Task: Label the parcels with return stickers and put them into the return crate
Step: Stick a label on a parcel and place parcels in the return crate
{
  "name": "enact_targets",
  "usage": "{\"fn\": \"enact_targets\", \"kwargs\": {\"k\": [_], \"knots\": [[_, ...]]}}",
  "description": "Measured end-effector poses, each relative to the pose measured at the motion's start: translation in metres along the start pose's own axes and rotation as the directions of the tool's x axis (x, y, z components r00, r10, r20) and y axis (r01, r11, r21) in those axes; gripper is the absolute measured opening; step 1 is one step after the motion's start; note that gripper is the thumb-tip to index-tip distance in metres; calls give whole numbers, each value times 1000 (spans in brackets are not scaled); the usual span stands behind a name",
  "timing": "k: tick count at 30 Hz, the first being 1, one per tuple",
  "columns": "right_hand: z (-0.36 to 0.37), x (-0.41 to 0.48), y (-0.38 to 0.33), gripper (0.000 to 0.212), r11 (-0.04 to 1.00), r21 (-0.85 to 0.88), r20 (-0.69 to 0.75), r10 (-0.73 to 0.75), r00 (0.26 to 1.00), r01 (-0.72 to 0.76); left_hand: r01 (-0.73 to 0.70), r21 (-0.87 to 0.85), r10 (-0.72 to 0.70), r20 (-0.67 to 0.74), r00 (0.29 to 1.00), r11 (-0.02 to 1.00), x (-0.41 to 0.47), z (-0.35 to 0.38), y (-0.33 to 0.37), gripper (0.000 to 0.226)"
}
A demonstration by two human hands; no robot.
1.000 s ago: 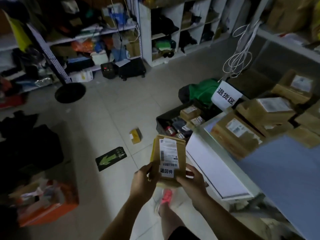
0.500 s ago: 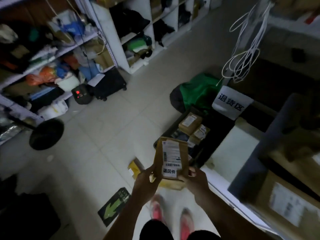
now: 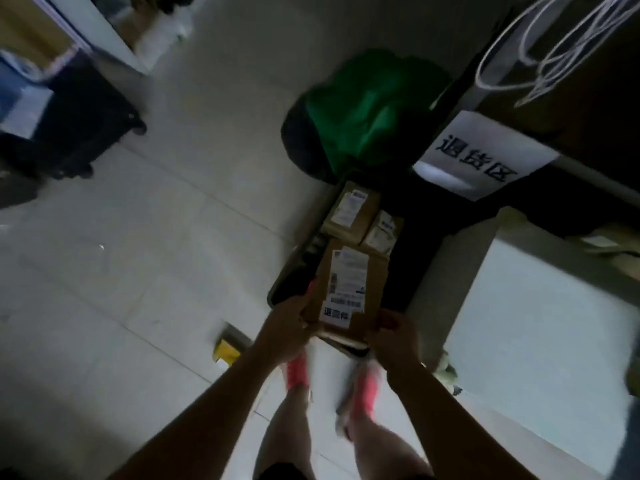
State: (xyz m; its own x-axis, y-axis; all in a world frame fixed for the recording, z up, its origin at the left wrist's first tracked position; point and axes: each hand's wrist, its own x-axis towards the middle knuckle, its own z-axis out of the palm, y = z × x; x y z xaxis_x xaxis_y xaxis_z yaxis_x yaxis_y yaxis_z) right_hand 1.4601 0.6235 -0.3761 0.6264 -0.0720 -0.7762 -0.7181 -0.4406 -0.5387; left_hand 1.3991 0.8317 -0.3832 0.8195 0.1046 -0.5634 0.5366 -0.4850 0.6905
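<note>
Pale floor tiles [image 3: 138,271] are stretching out beyond my left hand, and the dark return crate [image 3: 414,261] is sitting on them just ahead of and below both hands, under a white sign [image 3: 481,157] with a green bag [image 3: 367,123] lying past its far end. I am holding the parcel [image 3: 374,282] by its near end: my left hand [image 3: 291,327] is curling round the near left corner and my right hand [image 3: 394,336] is gripping the near right corner, thumbs on top as far as the blur is letting me tell. The return sticker [image 3: 335,315] is already showing on the top face, just beyond my left thumb. The parcel's long axis is running straight away from me, from my hands toward the two parcels [image 3: 351,211] already lying in the crate, which are sitting just past its far edge. Both hands are about equally near the crate, the left one hanging over its near rim, so I am judging that the drop calls for lowering forward and down, not sideways. Compared with half a second ago, the parcel is tipping from upright toward flat and is now hanging over the crate's opening instead of short of it, and my view is pointing much more steeply down at my feet.
</note>
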Motion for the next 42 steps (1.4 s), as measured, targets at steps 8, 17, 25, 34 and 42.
{"fn": "enact_targets", "kwargs": {"k": [8, 17, 25, 34, 42], "knots": [[107, 193, 82, 57, 993, 96, -51, 74, 996, -69, 47, 43, -46, -11, 999, 998, 165, 61, -134, 39], [151, 312, 122, 53, 976, -204, -27, -79, 996, 72, 130, 7, -129, -83, 988, 992, 252, 115, -226, 45], [145, 287, 94, 52, 942, -316, 144, -73, 987, 116, 73, 119, -54, -155, 986, 990, 244, 94, -189, 23], [43, 134, -58, 55, 578, -760, 138, -303, 943, 297, -30, 768, 115, -56, 992, 639, 147, -44, -23, 66], [-62, -45, -176, 50, 601, -732, -68, -533, 843, 321, -80, 893, 301, -63, 952, 442, 21, -146, 162, 67]]}}
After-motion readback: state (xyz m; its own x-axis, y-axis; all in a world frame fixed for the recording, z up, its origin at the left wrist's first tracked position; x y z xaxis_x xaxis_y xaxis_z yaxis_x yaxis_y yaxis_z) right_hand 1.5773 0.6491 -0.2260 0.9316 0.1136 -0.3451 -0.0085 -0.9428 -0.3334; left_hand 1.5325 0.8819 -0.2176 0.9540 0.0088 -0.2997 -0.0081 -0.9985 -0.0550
